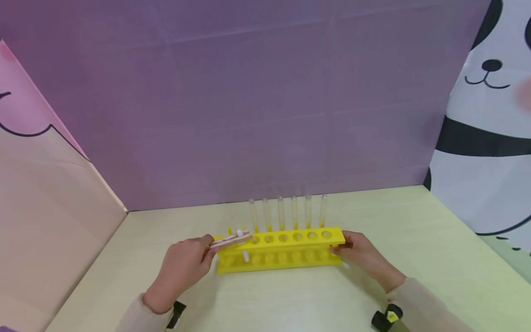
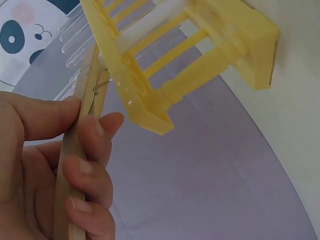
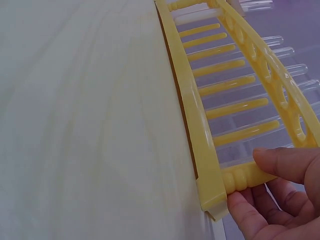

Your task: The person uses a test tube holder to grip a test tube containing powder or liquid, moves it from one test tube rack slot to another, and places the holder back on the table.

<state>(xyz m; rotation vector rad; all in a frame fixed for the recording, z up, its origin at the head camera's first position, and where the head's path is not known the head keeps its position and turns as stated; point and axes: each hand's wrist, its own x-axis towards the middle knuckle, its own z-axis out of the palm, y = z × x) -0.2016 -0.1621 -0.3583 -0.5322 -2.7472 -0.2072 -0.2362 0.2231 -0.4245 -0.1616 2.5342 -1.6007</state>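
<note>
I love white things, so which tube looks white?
The white tube beside the wooden clip held in the left hand; the other tubes look clear.

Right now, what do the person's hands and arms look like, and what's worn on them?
The left hand and right hand are ungloved. The left sleeve and right sleeve are pale beige. Black wristwear shows at each wrist, the right one bearing a yellow patch.

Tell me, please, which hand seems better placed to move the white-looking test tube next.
Probably the left hand: it grips the wooden test tube clamp, whose head is at the white-looking test tube. The right hand holds the yellow test tube rack at its right end.
</note>
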